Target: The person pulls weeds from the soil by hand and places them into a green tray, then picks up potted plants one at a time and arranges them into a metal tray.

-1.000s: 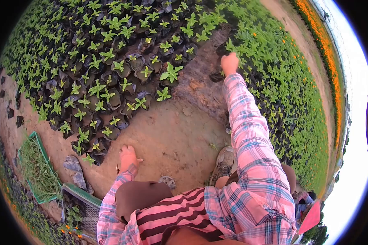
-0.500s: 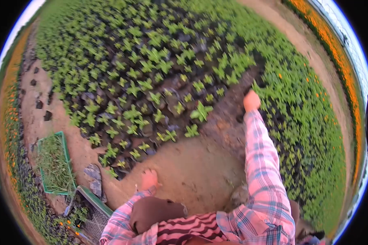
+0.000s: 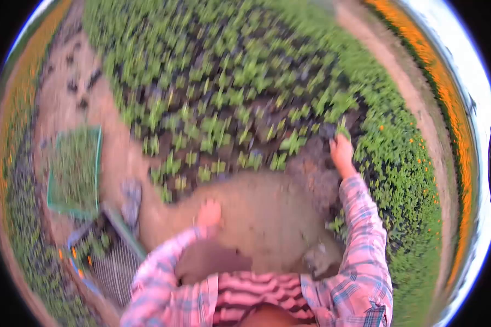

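Note:
My right hand (image 3: 342,153) reaches out at the right edge of the bare soil, its fingers closed around a small green seedling (image 3: 343,128). A dark patch beside the fingers looks like its black bag, but blur hides the detail. My left hand (image 3: 209,212) is low over the bare wet soil (image 3: 262,218), close to the front row of bagged seedlings (image 3: 213,133). Nothing shows in it, and motion smears its fingers.
A green crate (image 3: 99,171) full of cut weeds stands on the left path. Nearer are a dark mesh crate (image 3: 117,267) with plants and a crumpled grey plastic piece (image 3: 131,201). Denser green plants (image 3: 398,185) grow on the right, with orange flowers (image 3: 447,87) beyond.
The view has shifted and turned. My right hand has drawn back slightly from the plants on the right, and a seedling now shows at its fingertips. The left hand stays over the soil.

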The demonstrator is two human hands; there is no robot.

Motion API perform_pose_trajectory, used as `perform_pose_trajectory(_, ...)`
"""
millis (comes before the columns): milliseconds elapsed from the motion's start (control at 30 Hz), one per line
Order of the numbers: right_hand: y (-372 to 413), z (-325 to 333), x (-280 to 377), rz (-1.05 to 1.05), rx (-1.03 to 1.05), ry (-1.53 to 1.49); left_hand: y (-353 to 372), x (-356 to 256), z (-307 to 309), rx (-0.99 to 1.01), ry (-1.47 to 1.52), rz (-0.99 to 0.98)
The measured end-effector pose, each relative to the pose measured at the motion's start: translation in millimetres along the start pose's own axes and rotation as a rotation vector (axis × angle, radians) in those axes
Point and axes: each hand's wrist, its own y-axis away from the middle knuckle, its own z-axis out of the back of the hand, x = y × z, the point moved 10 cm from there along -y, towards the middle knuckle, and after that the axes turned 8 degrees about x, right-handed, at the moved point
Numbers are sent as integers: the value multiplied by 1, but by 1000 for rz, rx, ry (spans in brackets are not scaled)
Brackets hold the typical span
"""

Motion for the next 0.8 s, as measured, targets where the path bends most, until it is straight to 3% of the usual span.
perform_pose_trajectory(133,34,-31,106,92,414,-221,11,15,-15,-61,337,-67)
perform_pose_trajectory(200,65,-47,169,149,615,-301,23,12,-9,-198,293,-78)
perform_pose_trajectory(267,101,-59,232,360,703,-368,36,7,-28,-203,384,-102)
perform_pose_trajectory(300,117,-74,257,337,834,-378,40,5,-32,-224,450,-156)
perform_pose_trajectory(400,156,-82,355,652,845,-527,63,-17,-57,-87,679,-291)
perform_pose_trajectory(467,177,-95,399,757,821,-531,73,-21,-69,-23,701,-333)
perform_pose_trajectory(567,205,-120,452,897,721,-285,82,-34,-73,75,720,-438)
perform_pose_trajectory(667,236,-160,460,861,582,-318,76,-43,-80,60,708,-535)
perform_pose_trajectory(700,243,-175,458,788,686,-253,69,-42,-84,35,705,-560)
perform_pose_trajectory(800,226,-145,430,602,590,-383,57,-35,-98,-56,722,-594)
